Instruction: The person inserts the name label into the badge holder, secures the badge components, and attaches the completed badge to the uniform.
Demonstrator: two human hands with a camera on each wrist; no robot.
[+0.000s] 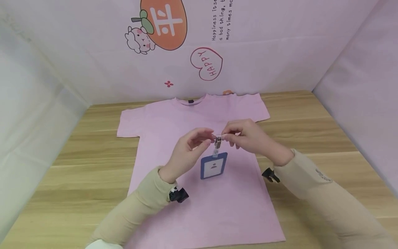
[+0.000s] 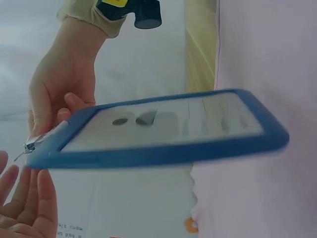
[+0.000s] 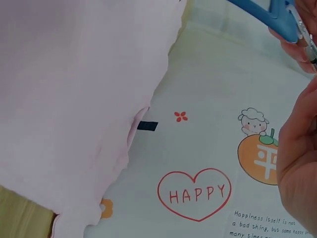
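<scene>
A blue-framed badge holder [image 1: 214,166] hangs from a clear strap and metal clip [image 1: 218,142] above a pink T-shirt [image 1: 174,138]. My right hand [image 1: 245,135] pinches the top of the clip between thumb and fingertips, where a thin wire pin shows. On the other side of the clip, my left hand [image 1: 192,148] has its fingertips right at the metal, thumb apart from the forefinger. The left wrist view shows the holder's white card [image 2: 168,121] close up, with the left fingers [image 2: 47,198] loosely extended beneath the clip.
The T-shirt lies flat on a wooden table [image 1: 77,173], collar toward the back. A printed white cloth [image 1: 264,52] with an orange fruit and a heart hangs behind. White side cloths [image 1: 31,103] flank the table. Small black cameras [image 1: 178,195] sit at both wrists.
</scene>
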